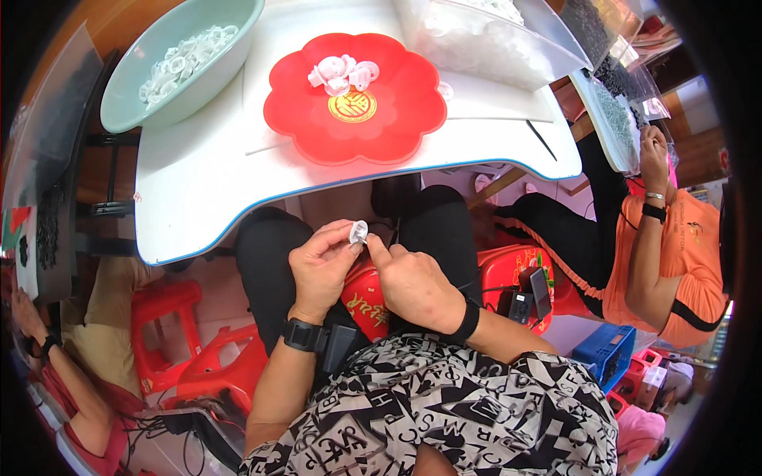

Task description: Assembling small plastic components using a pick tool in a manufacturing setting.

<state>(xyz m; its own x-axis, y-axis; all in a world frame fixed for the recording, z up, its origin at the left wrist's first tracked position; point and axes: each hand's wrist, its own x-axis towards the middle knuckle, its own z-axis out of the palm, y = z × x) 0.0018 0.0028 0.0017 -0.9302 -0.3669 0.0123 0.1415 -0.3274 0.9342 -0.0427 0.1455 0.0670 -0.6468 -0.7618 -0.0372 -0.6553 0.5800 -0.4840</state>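
My left hand (320,266) pinches a small white round plastic part (358,231) between thumb and fingertips, above my lap and just off the table's near edge. Against that part rest the fingertips of my right hand (418,289), its other fingers curled in. A small greyish bit shows at the fingertips, too small to name, and what the right hand grips is partly hidden. On the white table (202,186) lies a red flower-shaped tray (298,115), with several pale pinkish-white plastic parts (337,71) piled toward its far side.
A pale green basin (119,111) of white plastic rings stands at the far left. At the far right is a clear bin (548,51) of white parts. A thin black stick (542,140) lies near the right edge. Co-workers sit on both sides; red stools (167,317) stand left.
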